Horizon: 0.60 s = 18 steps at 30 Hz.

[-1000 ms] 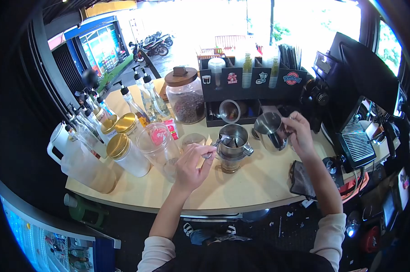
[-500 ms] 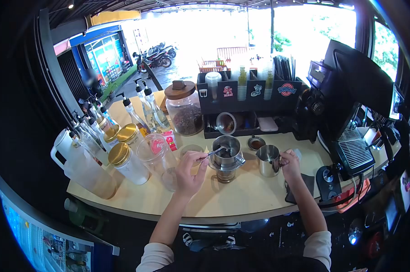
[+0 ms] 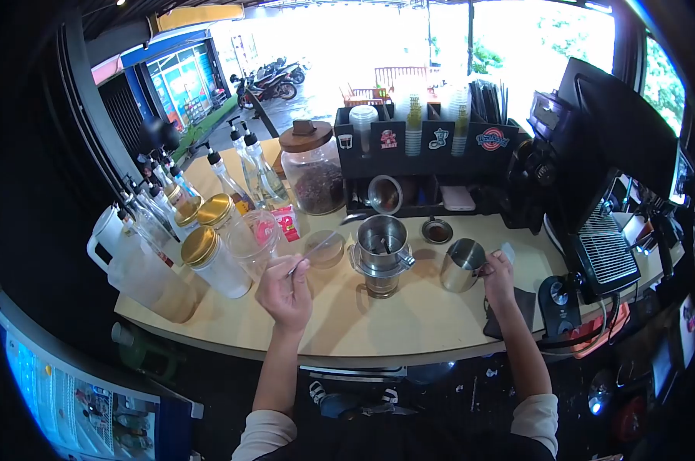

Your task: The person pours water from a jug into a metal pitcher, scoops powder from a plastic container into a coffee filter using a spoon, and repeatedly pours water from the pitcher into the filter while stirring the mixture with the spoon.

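Two hands (image 3: 284,296), one spoon (image 3: 321,245), one metal pitcher (image 3: 460,270), three gold-lidded jars (image 3: 217,263).

Opened onto glaring white daylight (image 3: 340,46), parked motorbikes (image 3: 273,86) and greenery (image 3: 486,58); had a dark floor (image 3: 455,411), a pale counter (image 3: 347,332) and a blue-lit fridge (image 3: 74,399).

The counter (image 3: 363,329) offers passage along its front, but the metal vessel (image 3: 381,257) blocks the middle.
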Motion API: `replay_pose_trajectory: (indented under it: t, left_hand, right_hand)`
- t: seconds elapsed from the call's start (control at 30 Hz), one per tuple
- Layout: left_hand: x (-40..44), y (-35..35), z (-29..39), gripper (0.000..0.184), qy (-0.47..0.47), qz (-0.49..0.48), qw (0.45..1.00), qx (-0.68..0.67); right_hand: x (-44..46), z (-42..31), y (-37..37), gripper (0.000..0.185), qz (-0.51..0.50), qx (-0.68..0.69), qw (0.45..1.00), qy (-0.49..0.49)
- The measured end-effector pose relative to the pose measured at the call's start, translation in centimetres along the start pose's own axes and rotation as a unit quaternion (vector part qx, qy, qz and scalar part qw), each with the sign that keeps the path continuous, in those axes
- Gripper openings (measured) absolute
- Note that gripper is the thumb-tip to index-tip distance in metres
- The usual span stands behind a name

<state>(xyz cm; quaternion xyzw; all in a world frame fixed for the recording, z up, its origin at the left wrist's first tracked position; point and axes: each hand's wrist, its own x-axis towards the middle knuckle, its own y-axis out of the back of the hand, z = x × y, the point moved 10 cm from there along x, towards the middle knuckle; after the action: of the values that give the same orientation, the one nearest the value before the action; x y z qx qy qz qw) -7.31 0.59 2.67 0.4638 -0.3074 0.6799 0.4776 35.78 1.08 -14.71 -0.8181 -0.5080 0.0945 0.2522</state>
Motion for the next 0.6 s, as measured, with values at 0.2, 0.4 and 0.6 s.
replay_pose_trajectory:
  t: [0.2,0.4,0.6]
  left_hand:
    - [-2.3,1.7,1.3,0.015,-0.038,-0.05,0.992,0.109]
    - [-6.8,-0.8,-2.6,0.019,0.001,-0.158,0.974,0.164]
    - [-7.8,-3.8,-4.0,0.019,-0.016,-0.252,0.953,0.17]
  right_hand:
    - [0.1,-1.3,0.6,0.009,0.002,-0.158,0.987,0.033]
    - [-1.0,-8.3,-4.3,0.014,0.035,-0.258,0.943,0.206]
    - [-5.1,-13.3,-14.5,0.021,-0.065,-0.34,0.848,0.402]
